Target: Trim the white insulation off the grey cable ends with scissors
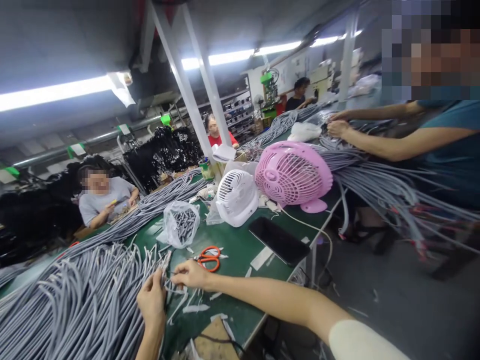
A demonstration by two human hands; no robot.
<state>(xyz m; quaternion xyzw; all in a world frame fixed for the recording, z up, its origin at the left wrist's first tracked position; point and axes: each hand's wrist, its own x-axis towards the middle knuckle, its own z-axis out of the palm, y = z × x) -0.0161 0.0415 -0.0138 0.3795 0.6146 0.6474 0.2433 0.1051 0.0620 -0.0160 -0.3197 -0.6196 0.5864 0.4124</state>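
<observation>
My left hand is closed on the end of a grey cable at the right edge of a big bundle of grey cables. Facing it, my right hand is pinched close to the same cable ends; what sits between its fingertips is too small to make out. Just behind my right hand lie orange-handled scissors on the green tabletop. A clear plastic bag full of small grey sleeve-like pieces stands beyond both hands. White scraps are scattered around my right wrist.
A black phone, a white fan and a pink fan stand at the table's right side. A piece of cardboard lies near the front edge. A co-worker's hands handle cables at the right; another person sits at the left.
</observation>
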